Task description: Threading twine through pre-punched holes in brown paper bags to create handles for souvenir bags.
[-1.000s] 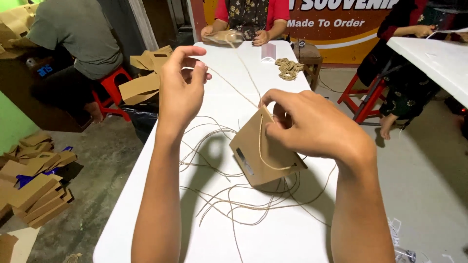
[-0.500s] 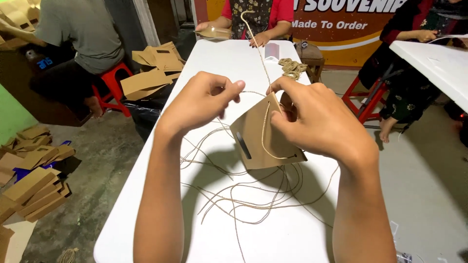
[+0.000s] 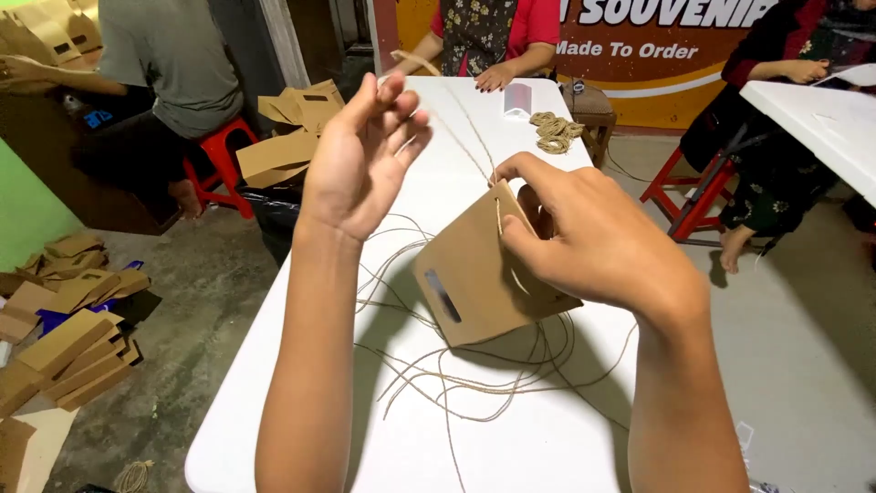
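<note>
My right hand (image 3: 593, 242) grips the top edge of a brown kraft paper bag (image 3: 479, 274) held tilted above the white table (image 3: 493, 119). A thin tan cord (image 3: 470, 132) runs from the bag's top up to my left hand (image 3: 360, 160), which is raised with fingers spread, the cord passing through its fingertips. The bag has a dark slot on its side. Several loose lengths of the same cord (image 3: 465, 374) lie tangled on the table under the bag.
A person in red (image 3: 493, 36) sits at the table's far end, near a small white box (image 3: 517, 99) and a coil of cord (image 3: 552, 132). Another person sits on a red stool (image 3: 224, 164) at left. Stacks of flat kraft bags (image 3: 64, 347) lie on the floor.
My left hand has lifted up and away to the left, fingers opening, drawing the cord out. My right hand has kept its hold on the bag.
</note>
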